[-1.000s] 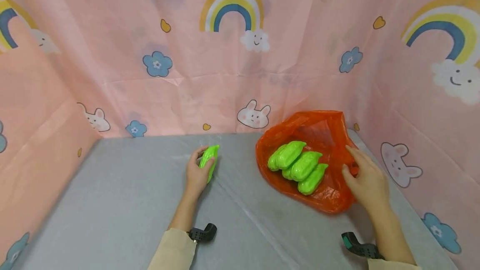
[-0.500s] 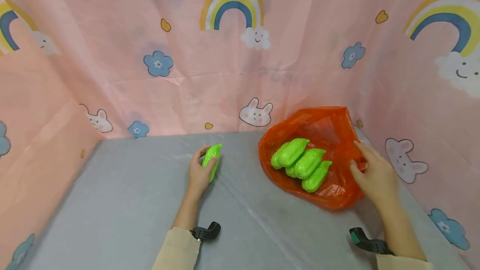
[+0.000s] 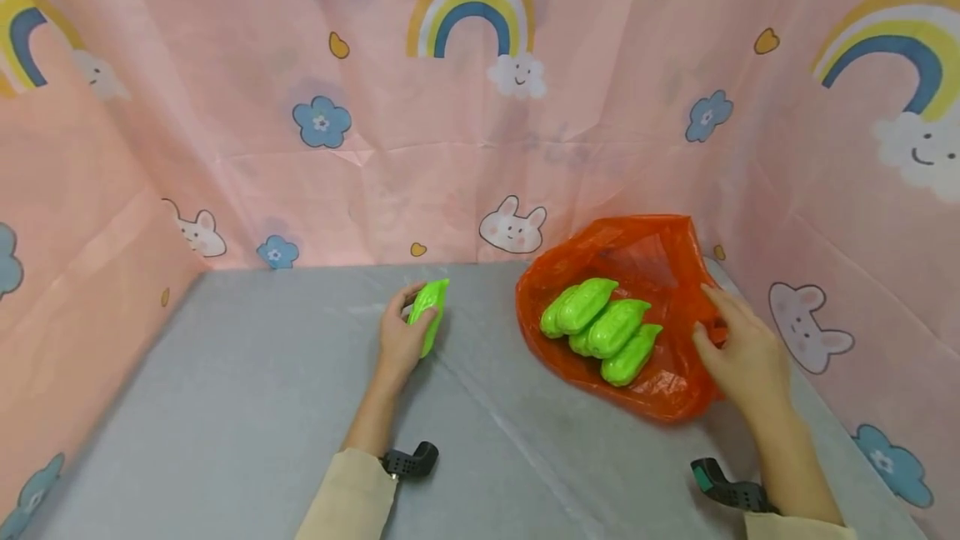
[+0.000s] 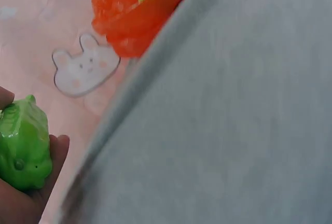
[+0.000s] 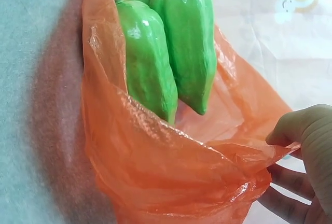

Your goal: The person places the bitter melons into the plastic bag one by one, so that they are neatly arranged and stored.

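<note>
My left hand [image 3: 399,342] grips a shiny green bitter melon [image 3: 428,315], tilted with its pointed tip up, left of the bag. In the left wrist view the melon's bumpy end [image 4: 23,149] shows between thumb and fingers. An orange-red plastic bag [image 3: 671,394] lies with its mouth spread wide on the right of the table. Several more green bitter melons [image 3: 617,328] are piled inside it. My right hand [image 3: 750,361] pinches the bag's right edge between thumb and fingers, as the right wrist view shows; part of those fingers is hidden behind the plastic.
A grey cloth [image 3: 247,407] covers the table. Pink printed curtains [image 3: 420,182] hang close behind it and along both sides; the bag's back edge stands near the rear curtain. Black wrist cameras [image 3: 411,461] are strapped to both wrists.
Hands, melon and bag hold nearly the same places; the whole view shifts a little. My left hand has raised its melon slightly. The right hand keeps hold of the bag's edge.
</note>
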{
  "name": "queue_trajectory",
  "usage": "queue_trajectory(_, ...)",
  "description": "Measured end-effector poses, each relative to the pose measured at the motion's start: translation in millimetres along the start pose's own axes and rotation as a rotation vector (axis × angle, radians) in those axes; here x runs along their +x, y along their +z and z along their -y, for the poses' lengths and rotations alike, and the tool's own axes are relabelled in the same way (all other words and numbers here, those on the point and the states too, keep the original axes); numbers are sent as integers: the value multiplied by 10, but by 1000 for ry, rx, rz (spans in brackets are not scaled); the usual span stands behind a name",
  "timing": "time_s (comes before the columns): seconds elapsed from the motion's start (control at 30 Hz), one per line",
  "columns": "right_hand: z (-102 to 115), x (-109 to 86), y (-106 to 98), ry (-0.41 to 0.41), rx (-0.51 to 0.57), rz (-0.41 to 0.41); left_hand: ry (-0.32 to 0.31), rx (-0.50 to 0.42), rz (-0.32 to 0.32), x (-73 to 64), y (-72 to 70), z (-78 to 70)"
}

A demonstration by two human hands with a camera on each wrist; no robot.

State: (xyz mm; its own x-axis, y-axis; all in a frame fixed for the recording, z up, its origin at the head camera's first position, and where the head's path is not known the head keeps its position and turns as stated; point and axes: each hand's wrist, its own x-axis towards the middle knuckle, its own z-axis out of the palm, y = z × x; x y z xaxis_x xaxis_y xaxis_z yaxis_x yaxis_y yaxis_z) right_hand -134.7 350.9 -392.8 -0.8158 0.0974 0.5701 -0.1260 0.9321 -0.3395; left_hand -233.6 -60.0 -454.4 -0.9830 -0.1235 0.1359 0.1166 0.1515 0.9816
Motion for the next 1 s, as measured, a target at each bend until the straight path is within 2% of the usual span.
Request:
queue_trajectory(0.1,-1,13,-11,-15,7,-26,18,26,34,-15,43,-88)
queue_trajectory(0.27,8,38,-48,-16,12,-37,32,35,161,-59,178,-262)
queue_trajectory(0.33,14,36,-66,6,7,-19,65,23,198,-62,260,-337)
queue_trajectory(0.5,20,27,-98,44,-6,16,145,70,202,-33,487,-513)
queue_trajectory(0.57,15,28,-104,37,-9,7,142,82,212,-16,569,-574)
queue_trajectory(0.87,6,15,-92,18,-3,-19,163,75,341,81,905,-754)
queue_trajectory(1.0,15,8,-82,28,2,-9,215,104,375,110,1065,-822)
